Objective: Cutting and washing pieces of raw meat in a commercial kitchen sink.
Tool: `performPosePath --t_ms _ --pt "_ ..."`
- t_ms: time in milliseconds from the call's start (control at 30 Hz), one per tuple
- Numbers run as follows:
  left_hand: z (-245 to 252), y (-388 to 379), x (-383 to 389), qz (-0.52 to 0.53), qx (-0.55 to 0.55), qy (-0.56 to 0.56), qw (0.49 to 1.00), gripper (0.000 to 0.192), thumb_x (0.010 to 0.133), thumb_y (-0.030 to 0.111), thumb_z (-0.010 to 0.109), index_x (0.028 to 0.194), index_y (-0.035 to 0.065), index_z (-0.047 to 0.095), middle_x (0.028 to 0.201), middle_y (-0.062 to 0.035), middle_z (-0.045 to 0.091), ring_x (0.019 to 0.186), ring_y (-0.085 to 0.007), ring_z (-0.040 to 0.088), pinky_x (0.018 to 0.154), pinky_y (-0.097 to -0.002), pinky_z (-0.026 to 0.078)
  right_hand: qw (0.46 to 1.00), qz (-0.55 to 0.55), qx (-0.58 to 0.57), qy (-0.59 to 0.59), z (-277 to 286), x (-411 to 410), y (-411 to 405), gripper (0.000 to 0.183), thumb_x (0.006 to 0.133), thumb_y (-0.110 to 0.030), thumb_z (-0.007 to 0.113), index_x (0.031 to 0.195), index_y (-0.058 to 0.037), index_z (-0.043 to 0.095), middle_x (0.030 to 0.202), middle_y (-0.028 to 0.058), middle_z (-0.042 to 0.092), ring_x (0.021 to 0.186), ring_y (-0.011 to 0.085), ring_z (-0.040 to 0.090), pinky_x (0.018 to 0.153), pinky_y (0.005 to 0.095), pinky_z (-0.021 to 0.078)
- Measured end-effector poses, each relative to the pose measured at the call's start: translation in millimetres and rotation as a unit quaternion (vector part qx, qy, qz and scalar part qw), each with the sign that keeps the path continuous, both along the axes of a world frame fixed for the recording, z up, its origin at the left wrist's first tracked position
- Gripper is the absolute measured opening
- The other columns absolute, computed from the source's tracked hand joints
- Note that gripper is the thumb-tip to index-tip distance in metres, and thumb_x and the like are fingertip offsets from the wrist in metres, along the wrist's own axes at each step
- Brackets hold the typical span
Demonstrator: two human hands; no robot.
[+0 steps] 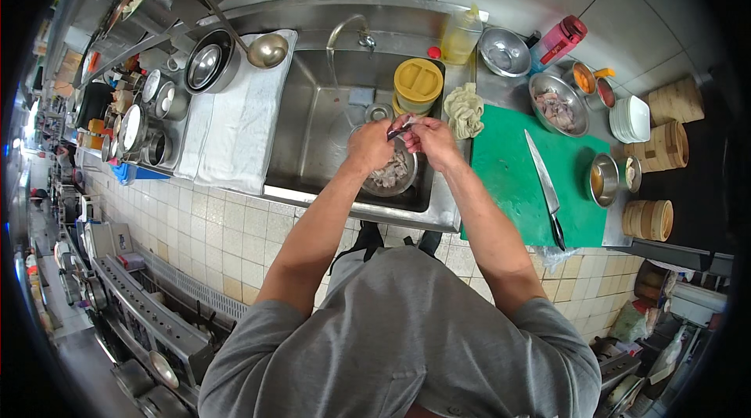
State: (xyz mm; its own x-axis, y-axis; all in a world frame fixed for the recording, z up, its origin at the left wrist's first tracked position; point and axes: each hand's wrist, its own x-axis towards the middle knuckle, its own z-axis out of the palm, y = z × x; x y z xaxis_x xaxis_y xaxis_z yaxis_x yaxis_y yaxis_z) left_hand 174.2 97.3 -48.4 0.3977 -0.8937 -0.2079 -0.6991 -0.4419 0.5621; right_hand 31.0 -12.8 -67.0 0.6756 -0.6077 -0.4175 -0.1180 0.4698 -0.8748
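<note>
My left hand (371,143) and my right hand (433,140) meet over the right part of the steel sink (305,124). Between them is a small dark and pale piece of raw flesh (401,127), pinched by the fingers of both hands; its exact kind is hard to tell. Below, a round metal bowl (410,178) in the sink holds several pale raw pieces (389,174). My forearms and hands hide part of that bowl. Just behind my hands stands a container with a yellow lid (418,81).
On the right, a kitchen knife (543,174) lies on a green cutting board (504,195), near a steel bowl of raw pieces (556,107). A crumpled cloth (464,113) lies beside the sink. The faucet (346,30) arches behind; a ladle (267,51) rests on white towels (232,124) at left.
</note>
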Motion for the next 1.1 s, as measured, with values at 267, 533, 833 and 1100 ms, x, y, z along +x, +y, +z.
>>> performPosePath --t_ms 267,533,833,1100 --pt "-34 13 42 0.001 0.086 -0.061 0.994 0.024 0.087 0.015 0.067 0.11 0.0087 0.067 0.109 -0.018 0.073 0.108 -0.0378 0.069 0.092 -0.0503 0.055 0.997 -0.022 0.064 0.037 -35 36 13 0.021 0.103 -0.012 0.055 0.096 0.0036 0.068 0.08 0.0096 0.068 0.064 0.0164 0.065 0.056 0.0292 0.0553" --pt "-117 73 147 0.169 0.079 0.155 0.97 0.024 0.089 0.014 0.072 0.111 0.0094 0.063 0.098 -0.0146 0.073 0.091 -0.0321 0.072 0.079 -0.0457 0.059 0.994 -0.009 -0.045 0.097 -18 34 -13 0.024 0.104 -0.016 0.056 0.098 0.0023 0.071 0.078 0.0083 0.067 0.063 0.0131 0.064 0.053 0.028 0.0551" --pt "-72 52 140 0.267 -0.129 0.728 0.618 0.014 0.101 0.015 0.063 0.112 0.0059 0.06 0.108 -0.0103 0.069 0.092 -0.024 0.067 0.088 -0.0481 0.057 0.919 0.012 -0.315 0.237 -46 -16 6 0.035 0.092 -0.025 0.073 0.113 0.0031 0.072 0.102 0.0255 0.074 0.097 0.0374 0.073 0.086 0.042 0.0568" --pt "-42 7 74 0.255 -0.121 0.783 0.554 0.019 0.106 0.017 0.051 0.119 0.0049 0.057 0.13 -0.0173 0.066 0.125 -0.0341 0.062 0.11 -0.0633 0.045 0.729 -0.116 -0.446 0.506 -28 -298 -52 0.04 0.094 -0.022 0.069 0.133 -0.0133 0.066 0.124 0.0175 0.07 0.116 0.0374 0.064 0.1 0.046 0.052"
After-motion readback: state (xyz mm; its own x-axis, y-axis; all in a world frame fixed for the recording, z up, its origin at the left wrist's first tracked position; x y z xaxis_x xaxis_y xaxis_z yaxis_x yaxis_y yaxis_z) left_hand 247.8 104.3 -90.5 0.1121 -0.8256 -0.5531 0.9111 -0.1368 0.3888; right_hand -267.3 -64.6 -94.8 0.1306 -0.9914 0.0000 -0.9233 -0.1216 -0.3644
